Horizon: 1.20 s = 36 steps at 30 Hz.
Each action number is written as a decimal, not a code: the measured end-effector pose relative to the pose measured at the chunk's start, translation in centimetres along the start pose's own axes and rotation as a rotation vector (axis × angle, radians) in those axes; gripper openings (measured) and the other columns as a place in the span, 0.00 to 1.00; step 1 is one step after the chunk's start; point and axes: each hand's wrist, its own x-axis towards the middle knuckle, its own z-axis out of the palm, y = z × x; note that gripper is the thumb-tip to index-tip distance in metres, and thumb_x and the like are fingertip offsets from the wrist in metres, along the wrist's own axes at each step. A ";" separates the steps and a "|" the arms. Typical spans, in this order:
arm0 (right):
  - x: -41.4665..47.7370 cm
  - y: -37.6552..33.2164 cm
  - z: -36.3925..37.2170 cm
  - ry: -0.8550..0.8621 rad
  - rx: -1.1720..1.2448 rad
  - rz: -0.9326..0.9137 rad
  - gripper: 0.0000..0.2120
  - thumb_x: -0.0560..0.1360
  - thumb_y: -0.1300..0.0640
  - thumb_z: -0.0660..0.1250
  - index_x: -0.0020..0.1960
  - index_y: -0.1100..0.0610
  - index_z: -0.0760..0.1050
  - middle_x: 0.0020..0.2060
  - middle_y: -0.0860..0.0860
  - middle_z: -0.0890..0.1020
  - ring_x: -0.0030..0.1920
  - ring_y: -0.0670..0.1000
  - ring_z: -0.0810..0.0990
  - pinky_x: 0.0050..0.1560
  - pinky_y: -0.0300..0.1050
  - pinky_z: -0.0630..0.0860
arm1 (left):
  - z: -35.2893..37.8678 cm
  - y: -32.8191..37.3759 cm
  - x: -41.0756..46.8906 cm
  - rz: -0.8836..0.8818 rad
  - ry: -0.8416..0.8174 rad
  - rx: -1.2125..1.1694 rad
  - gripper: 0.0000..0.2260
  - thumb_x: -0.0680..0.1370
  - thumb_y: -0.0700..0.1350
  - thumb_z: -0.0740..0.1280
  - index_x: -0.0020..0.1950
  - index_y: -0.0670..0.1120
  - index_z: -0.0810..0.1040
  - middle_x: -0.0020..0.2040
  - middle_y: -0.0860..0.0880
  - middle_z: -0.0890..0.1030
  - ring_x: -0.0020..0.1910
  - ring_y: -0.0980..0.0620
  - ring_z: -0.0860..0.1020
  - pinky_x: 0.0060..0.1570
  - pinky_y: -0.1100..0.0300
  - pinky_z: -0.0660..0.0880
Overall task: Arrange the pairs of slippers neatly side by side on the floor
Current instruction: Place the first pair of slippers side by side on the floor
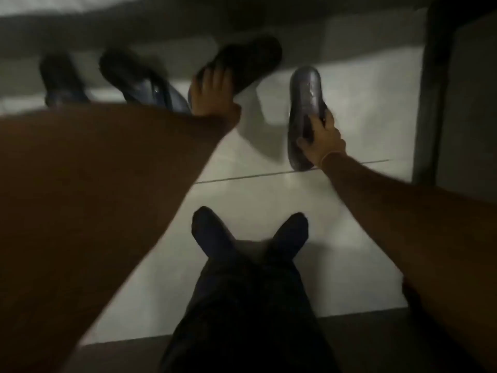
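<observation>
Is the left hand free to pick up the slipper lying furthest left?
Probably not yet. The left hand already grips a black slipper, and another slipper lies between it and the far-left slipper. It would need to let go first.

Four slippers show on the pale tiled floor (269,200), all dark and blurred: a far-left slipper (63,79), a strapped slipper (139,79) beside it, a black slipper (247,60) under the left hand (212,94), and a grey slipper (305,103) gripped by the right hand (321,140). Two hands are in view, each on one slipper. Two brown sleeves (94,197) cover the arms. Two dark-socked feet (212,230) point forward at the bottom centre
</observation>
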 end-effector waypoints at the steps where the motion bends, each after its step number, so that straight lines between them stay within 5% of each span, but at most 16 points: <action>1: 0.4 0.3 0.3 0.023 -0.021 -0.021 0.37 0.77 0.44 0.70 0.82 0.42 0.59 0.85 0.54 0.50 0.70 0.69 0.72 0.69 0.67 0.72 | 0.2 -0.2 1.7 -0.001 0.021 0.024 0.38 0.80 0.52 0.66 0.87 0.46 0.55 0.88 0.43 0.53 0.87 0.38 0.50 0.83 0.35 0.45; 5: 1.3 0.8 1.5 0.029 -0.078 -0.067 0.32 0.78 0.45 0.69 0.80 0.46 0.65 0.84 0.55 0.54 0.69 0.69 0.72 0.66 0.63 0.75 | 0.2 -1.1 4.4 -0.113 -0.089 0.054 0.36 0.82 0.58 0.64 0.88 0.52 0.54 0.88 0.42 0.53 0.85 0.33 0.54 0.81 0.30 0.50; 8: 1.2 1.3 2.3 0.036 -0.140 -0.092 0.30 0.80 0.44 0.66 0.80 0.47 0.65 0.84 0.55 0.55 0.71 0.68 0.68 0.66 0.62 0.75 | 1.4 0.0 3.0 -0.170 -0.135 -0.107 0.39 0.79 0.53 0.69 0.87 0.51 0.55 0.86 0.40 0.58 0.81 0.33 0.63 0.78 0.40 0.65; 10: 1.2 1.2 2.3 0.041 -0.140 -0.107 0.29 0.81 0.44 0.65 0.80 0.47 0.65 0.84 0.56 0.55 0.72 0.68 0.68 0.66 0.61 0.75 | 1.8 1.4 1.8 -0.276 -0.142 -0.266 0.42 0.78 0.60 0.65 0.88 0.51 0.51 0.85 0.43 0.62 0.80 0.38 0.67 0.78 0.48 0.65; 12: 1.2 1.3 2.3 0.040 -0.149 -0.109 0.29 0.81 0.43 0.64 0.80 0.46 0.65 0.84 0.56 0.56 0.72 0.68 0.68 0.66 0.61 0.74 | 2.5 3.7 -0.5 -0.182 -0.207 -0.241 0.36 0.79 0.66 0.59 0.86 0.56 0.57 0.84 0.42 0.64 0.74 0.35 0.74 0.75 0.45 0.69; 15: 1.4 1.5 1.8 0.026 -0.170 -0.106 0.29 0.81 0.42 0.64 0.81 0.45 0.64 0.84 0.55 0.57 0.72 0.67 0.69 0.68 0.61 0.72 | 3.8 6.1 -3.2 0.021 -0.289 -0.122 0.30 0.79 0.58 0.68 0.81 0.62 0.66 0.77 0.39 0.64 0.65 0.30 0.77 0.67 0.38 0.76; 23: 1.7 1.7 1.0 -0.001 -0.254 -0.102 0.29 0.81 0.38 0.61 0.81 0.42 0.62 0.83 0.54 0.58 0.73 0.65 0.69 0.72 0.66 0.62 | 7.1 7.1 -5.1 0.108 -0.228 -0.034 0.29 0.82 0.54 0.66 0.83 0.62 0.64 0.70 0.38 0.76 0.64 0.33 0.78 0.68 0.44 0.73; 36: 2.2 2.2 1.1 -0.006 -0.256 -0.090 0.29 0.82 0.38 0.59 0.81 0.42 0.61 0.83 0.53 0.58 0.75 0.64 0.69 0.74 0.70 0.58 | 9.3 6.8 -6.6 0.142 -0.207 0.015 0.28 0.84 0.53 0.65 0.85 0.57 0.64 0.70 0.39 0.77 0.65 0.36 0.78 0.69 0.43 0.73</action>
